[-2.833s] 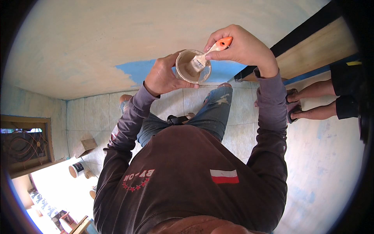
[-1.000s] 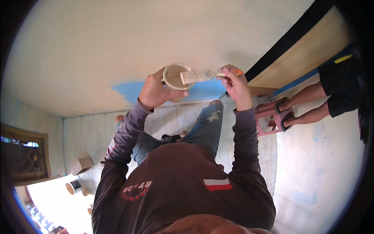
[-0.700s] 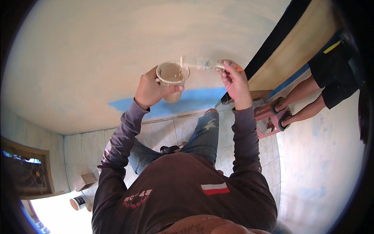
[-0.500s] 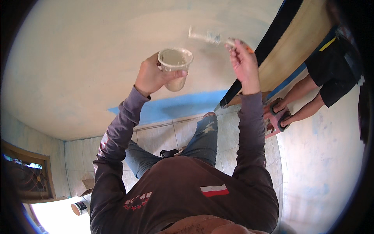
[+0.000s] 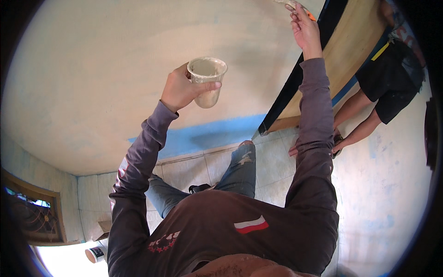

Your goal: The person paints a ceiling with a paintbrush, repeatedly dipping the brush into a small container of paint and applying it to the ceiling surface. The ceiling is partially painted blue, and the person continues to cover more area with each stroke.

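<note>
My left hand (image 5: 182,87) is wrapped around a clear plastic cup (image 5: 207,98), with its thumb across the front. Cream paint coats the cup's inside and rim, and the cup's mouth is tilted toward me. Raised high at the upper right, my right hand (image 5: 307,36) grips a paintbrush (image 5: 310,15) with an orange handle end. The brush's bristles lie beyond the top edge of the view, so whether they touch the wall (image 5: 106,69) is hidden. That wall is cream with faint bluish patches.
A blue band (image 5: 203,134) runs along the wall's foot above the tiled floor (image 5: 184,173). Right of my right hand stands a wooden door or panel (image 5: 341,60) with a dark edge. Another person (image 5: 387,87) in black shorts is beyond it. A can (image 5: 95,254) lies at lower left.
My right hand has moved up and to the right with the paintbrush, whose bristles have left the view. My left hand and the cup have stayed nearly still.
</note>
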{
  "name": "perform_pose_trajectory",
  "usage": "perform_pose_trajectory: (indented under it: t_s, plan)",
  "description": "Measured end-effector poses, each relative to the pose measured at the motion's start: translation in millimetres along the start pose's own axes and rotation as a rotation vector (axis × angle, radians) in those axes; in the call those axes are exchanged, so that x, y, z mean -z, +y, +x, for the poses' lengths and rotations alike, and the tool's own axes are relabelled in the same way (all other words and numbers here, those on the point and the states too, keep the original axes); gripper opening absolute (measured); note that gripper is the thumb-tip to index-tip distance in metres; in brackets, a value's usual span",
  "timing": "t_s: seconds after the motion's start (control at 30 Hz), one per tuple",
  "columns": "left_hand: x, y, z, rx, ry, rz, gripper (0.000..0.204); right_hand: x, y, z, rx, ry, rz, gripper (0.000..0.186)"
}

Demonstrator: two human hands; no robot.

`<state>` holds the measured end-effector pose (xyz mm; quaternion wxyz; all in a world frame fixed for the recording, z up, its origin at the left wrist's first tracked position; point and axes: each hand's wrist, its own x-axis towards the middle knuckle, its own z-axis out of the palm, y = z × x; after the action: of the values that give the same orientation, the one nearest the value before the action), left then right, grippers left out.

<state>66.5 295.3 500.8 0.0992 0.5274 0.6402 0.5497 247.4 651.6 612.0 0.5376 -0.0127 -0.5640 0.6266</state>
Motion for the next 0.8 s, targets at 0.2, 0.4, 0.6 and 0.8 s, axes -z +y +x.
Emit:
perform_pose_trajectory:
  t_s: [0.2, 0.4, 0.6, 0.8]
  plan:
    - [-1, -13, 1, -0.005, 0.019, -0.024, 0.07, 50, 1, 38, 0.109, 0.0, -0.092, 0.026]
    - [-1, -18, -1, 0.008, 0.0, -0.028, 0.068, 66, -54, 4, 0.324, 0.255, -0.403, 0.028]
    - [-7, -15, -3, 0.023, 0.04, -0.02, 0.068, 28, -68, -18, 0.71, 0.451, -0.992, 0.035]
    - [-11, -16, -5, 0.036, 0.054, -0.052, 0.066, -59, -44, -20, 1.099, 0.226, -1.354, 0.012]
